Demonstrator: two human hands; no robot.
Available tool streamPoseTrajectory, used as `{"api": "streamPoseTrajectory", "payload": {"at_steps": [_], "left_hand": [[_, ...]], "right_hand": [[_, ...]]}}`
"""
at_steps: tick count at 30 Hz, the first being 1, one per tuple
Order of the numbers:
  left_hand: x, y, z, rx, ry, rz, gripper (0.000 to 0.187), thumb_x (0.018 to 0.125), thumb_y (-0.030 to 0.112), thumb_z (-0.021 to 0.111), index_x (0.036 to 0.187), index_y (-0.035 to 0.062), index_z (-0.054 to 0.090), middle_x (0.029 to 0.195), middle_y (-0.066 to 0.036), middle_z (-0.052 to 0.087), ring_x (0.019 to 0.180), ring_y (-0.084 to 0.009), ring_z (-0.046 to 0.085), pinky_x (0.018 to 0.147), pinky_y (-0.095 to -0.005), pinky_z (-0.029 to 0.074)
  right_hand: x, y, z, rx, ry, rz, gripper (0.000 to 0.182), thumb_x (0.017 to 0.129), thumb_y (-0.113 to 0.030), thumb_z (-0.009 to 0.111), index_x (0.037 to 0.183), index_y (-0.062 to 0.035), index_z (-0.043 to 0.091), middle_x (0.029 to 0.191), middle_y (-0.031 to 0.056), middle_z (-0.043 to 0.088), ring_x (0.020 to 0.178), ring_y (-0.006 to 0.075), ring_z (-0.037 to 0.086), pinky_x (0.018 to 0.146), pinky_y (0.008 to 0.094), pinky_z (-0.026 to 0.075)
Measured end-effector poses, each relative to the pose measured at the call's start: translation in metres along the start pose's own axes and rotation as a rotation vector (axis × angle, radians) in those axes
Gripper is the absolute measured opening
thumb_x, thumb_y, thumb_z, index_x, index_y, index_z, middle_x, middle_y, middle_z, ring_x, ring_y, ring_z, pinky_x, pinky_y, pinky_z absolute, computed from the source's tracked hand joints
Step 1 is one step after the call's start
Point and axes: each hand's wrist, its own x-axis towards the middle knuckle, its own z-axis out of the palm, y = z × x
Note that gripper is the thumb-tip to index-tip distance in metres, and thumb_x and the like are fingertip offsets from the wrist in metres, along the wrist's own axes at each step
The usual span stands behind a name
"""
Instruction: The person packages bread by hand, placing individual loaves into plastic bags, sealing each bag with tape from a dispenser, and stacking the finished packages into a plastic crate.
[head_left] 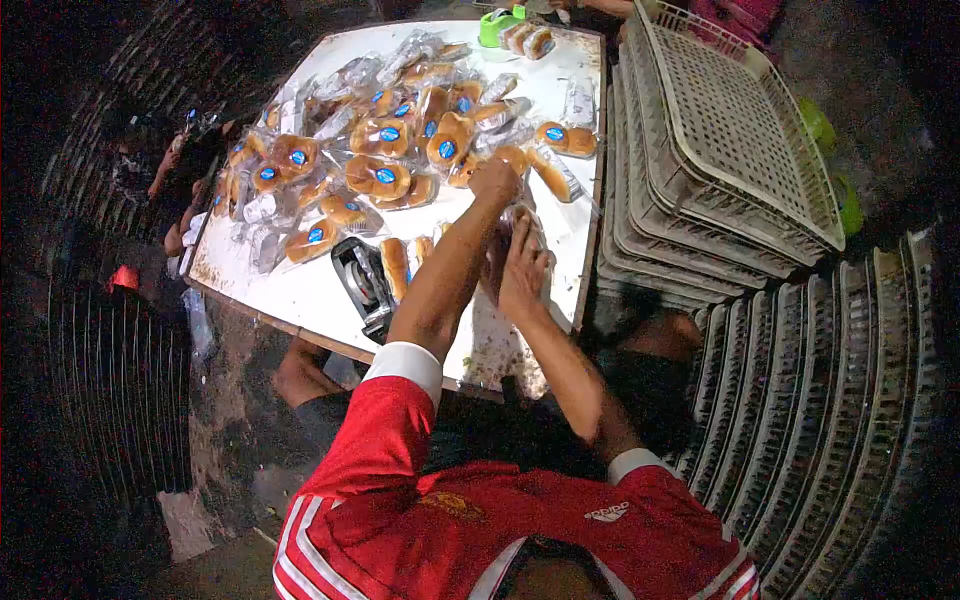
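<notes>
My left hand (497,180) reaches across to the near edge of the pile, its fingers curled around a bun (514,157); the grip is partly hidden by the back of the hand. Closer to me, my right hand (525,268) lies with its fingers stretched over clear plastic (517,214) on the white table (300,288). Left of my arms, a black tape dispenser (362,285) stands beside unwrapped bread (395,268). Bagged buns with blue round labels, such as one packed bun (378,177), are heaped beyond. Another packed bun (566,138) lies to the right.
Stacked pale plastic crates (720,110) stand against the table's right side. More crates (820,370) are at the lower right, and dark stacks (115,390) at the left. A green object (497,28) sits by sliced buns (527,40). Another person's arm (165,170) is at the left.
</notes>
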Motion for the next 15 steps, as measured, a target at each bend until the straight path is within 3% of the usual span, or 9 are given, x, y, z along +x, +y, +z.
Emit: {"api": "streamPoseTrajectory", "payload": {"at_steps": [3, 5, 6, 7, 9, 10, 11, 13, 15], "left_hand": [[0.013, -0.028, -0.006, -0.110, -0.028, 0.097, 0.066, 0.069, 0.043, 0.081, 0.118, 0.0030, 0.064, 0.110, -0.021, 0.069, 0.102, -0.0348, 0.069, 0.086, -0.0431, 0.056], [-0.015, -0.021, -0.056, -0.179, -0.013, 0.090, 0.056, 0.068, 0.039, 0.082, 0.110, 0.0046, 0.071, 0.103, -0.017, 0.073, 0.093, -0.0353, 0.072, 0.078, -0.0434, 0.058], [-0.034, -0.022, -0.070, -0.258, 0.181, 0.123, 0.064, 0.067, 0.042, 0.083, 0.115, 0.0026, 0.067, 0.089, -0.019, 0.073, 0.079, -0.0392, 0.071, 0.070, -0.0458, 0.058], [-0.061, -0.019, -0.092, -0.284, 0.254, 0.152, 0.067, 0.068, 0.043, 0.082, 0.117, 0.0008, 0.064, 0.091, -0.021, 0.071, 0.081, -0.0400, 0.070, 0.073, -0.0468, 0.057], [-0.108, -0.033, -0.097, -0.370, 0.493, 0.354, 0.064, 0.072, 0.037, 0.084, 0.117, 0.0002, 0.058, 0.097, -0.022, 0.068, 0.090, -0.0363, 0.067, 0.074, -0.0463, 0.053], [-0.146, -0.034, -0.104, -0.406, 0.536, 0.410, 0.074, 0.072, 0.032, 0.085, 0.130, 0.0003, 0.053, 0.108, -0.021, 0.064, 0.096, -0.0344, 0.063, 0.077, -0.0423, 0.052], [-0.184, -0.030, -0.125, -0.555, 0.392, 0.438, 0.084, 0.071, 0.035, 0.086, 0.134, -0.0054, 0.049, 0.108, -0.024, 0.061, 0.098, -0.0377, 0.060, 0.085, -0.0452, 0.050], [-0.221, -0.043, -0.116, -0.754, 0.338, 0.321, 0.085, 0.075, 0.039, 0.085, 0.137, -0.0049, 0.048, 0.109, -0.017, 0.063, 0.099, -0.0296, 0.062, 0.086, -0.0416, 0.051], [-0.219, -0.067, -0.112, -1.422, -0.034, 0.027, 0.080, 0.080, 0.038, 0.083, 0.138, -0.0036, 0.048, 0.111, -0.012, 0.064, 0.098, -0.0215, 0.063, 0.086, -0.0351, 0.051]], "right_hand": [[0.004, 0.009, -0.001, -0.083, -0.044, -0.102, 0.093, 0.087, -0.034, 0.068, 0.154, 0.0035, 0.017, 0.159, 0.0307, 0.011, 0.145, 0.0437, 0.024, 0.111, 0.0600, 0.023], [0.005, 0.014, -0.021, 0.193, 0.030, -0.118, 0.098, 0.086, -0.048, 0.069, 0.155, -0.0011, 0.017, 0.159, 0.0305, 0.014, 0.142, 0.0457, 0.028, 0.113, 0.0606, 0.024], [0.016, 0.025, 0.004, 0.547, 0.242, -0.063, 0.095, 0.087, -0.052, 0.068, 0.156, -0.0075, 0.020, 0.156, 0.0294, 0.024, 0.140, 0.0469, 0.032, 0.113, 0.0588, 0.025], [0.005, 0.016, -0.026, 0.625, 0.431, -0.032, 0.084, 0.091, -0.046, 0.066, 0.153, -0.0051, 0.028, 0.143, 0.0259, 0.043, 0.136, 0.0400, 0.039, 0.111, 0.0478, 0.032], [0.013, 0.027, -0.031, 0.927, 0.433, -0.067, 0.078, 0.094, -0.041, 0.065, 0.153, -0.0044, 0.029, 0.133, 0.0205, 0.052, 0.124, 0.0300, 0.050, 0.107, 0.0415, 0.037], [0.001, 0.008, -0.062, 1.311, 0.333, -0.081, 0.071, 0.097, -0.036, 0.063, 0.152, -0.0051, 0.030, 0.127, 0.0155, 0.056, 0.118, 0.0208, 0.053, 0.102, 0.0359, 0.040], [-0.004, 0.003, -0.071, 1.467, 0.250, -0.097, 0.066, 0.099, -0.032, 0.062, 0.152, -0.0061, 0.032, 0.122, 0.0128, 0.059, 0.113, 0.0163, 0.055, 0.098, 0.0337, 0.043], [-0.019, -0.016, -0.101, 1.450, 0.013, -0.020, 0.066, 0.098, -0.030, 0.062, 0.151, -0.0036, 0.032, 0.127, 0.0127, 0.056, 0.119, 0.0181, 0.052, 0.103, 0.0344, 0.040], [-0.025, -0.022, -0.086, 1.415, -0.082, -0.194, 0.068, 0.097, -0.031, 0.064, 0.150, -0.0020, 0.033, 0.133, 0.0151, 0.053, 0.126, 0.0235, 0.049, 0.107, 0.0369, 0.038]]}}
